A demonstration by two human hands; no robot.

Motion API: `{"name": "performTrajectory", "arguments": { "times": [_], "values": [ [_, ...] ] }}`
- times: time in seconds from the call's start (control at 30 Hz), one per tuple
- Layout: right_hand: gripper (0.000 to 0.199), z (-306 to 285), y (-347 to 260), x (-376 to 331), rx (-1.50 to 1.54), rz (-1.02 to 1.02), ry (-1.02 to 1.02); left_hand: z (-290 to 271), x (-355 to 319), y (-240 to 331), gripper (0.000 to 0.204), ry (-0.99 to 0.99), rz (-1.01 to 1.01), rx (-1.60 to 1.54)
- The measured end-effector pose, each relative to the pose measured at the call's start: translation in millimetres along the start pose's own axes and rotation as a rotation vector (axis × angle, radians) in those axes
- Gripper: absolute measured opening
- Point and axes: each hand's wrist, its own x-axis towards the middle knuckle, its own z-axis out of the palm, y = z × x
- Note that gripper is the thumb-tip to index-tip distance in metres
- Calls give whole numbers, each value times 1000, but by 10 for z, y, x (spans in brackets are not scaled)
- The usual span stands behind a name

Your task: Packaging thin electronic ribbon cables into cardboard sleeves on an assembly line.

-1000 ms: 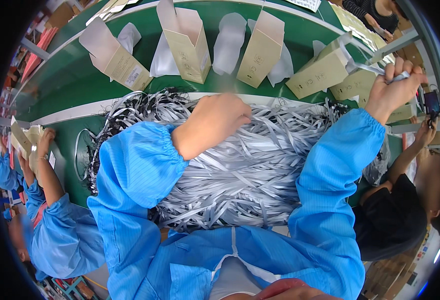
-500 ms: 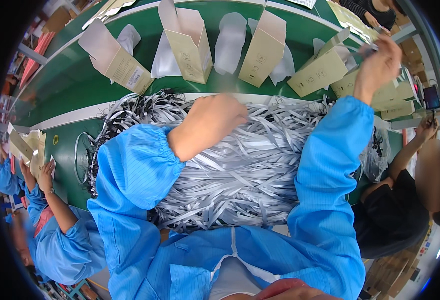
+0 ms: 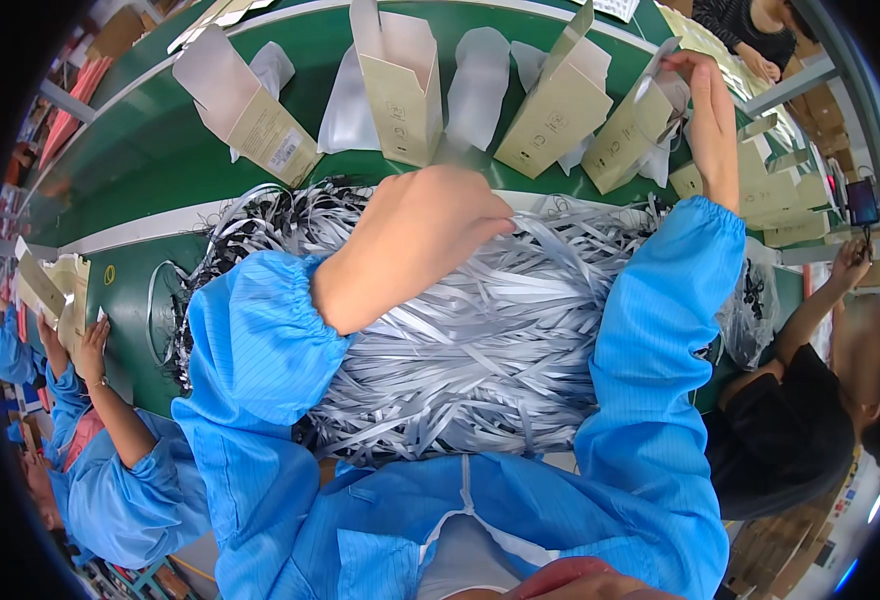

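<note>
My left hand [image 3: 420, 240] is over a wide heap of flat grey-white straps [image 3: 470, 350] with black ends. Its fingers are curled together, and whatever they may hold is hidden beneath them. At the upper right, my right hand [image 3: 710, 125] reaches the top of an open beige carton [image 3: 627, 140]. Its fingers bend together over the carton's upper edge and raised flap. Beside that carton, near the palm, are a pale wrapped piece and a thin dark cord; where the cord leads is hard to see.
More open cartons [image 3: 400, 105] stand along the green belt [image 3: 150, 160], with white pouches [image 3: 478, 90] between them. Several cartons [image 3: 780, 185] cluster at the right, above a clear plastic bag [image 3: 750, 310]. Co-workers sit at my left [image 3: 140, 490] and right [image 3: 790, 430].
My right hand has moved left onto the carton, which now stands more upright. Other cartons and pouches along the belt have shifted right. My left hand has moved only slightly.
</note>
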Motion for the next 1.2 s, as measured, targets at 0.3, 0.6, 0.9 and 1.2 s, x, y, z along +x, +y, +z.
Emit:
{"name": "performTrajectory", "arguments": {
  "times": [0.3, 0.6, 0.9, 1.2],
  "values": [
    [42, -350, -850, -227, -508, 400, -36, 4, -11, -10, 12, 17, 15, 11],
    [35, -915, -459, -497, -398, 682, -248, -15, -14, -3, 11, 7, 13, 7],
    [31, -872, -304, -262, -170, 683, -218, 7, -12, -6, 10, 49, 25, -32],
    [40, -678, -727, -143, -313, 451, 86, -195, -19, 132, 15, 149, 100, -187]
  ]
}}
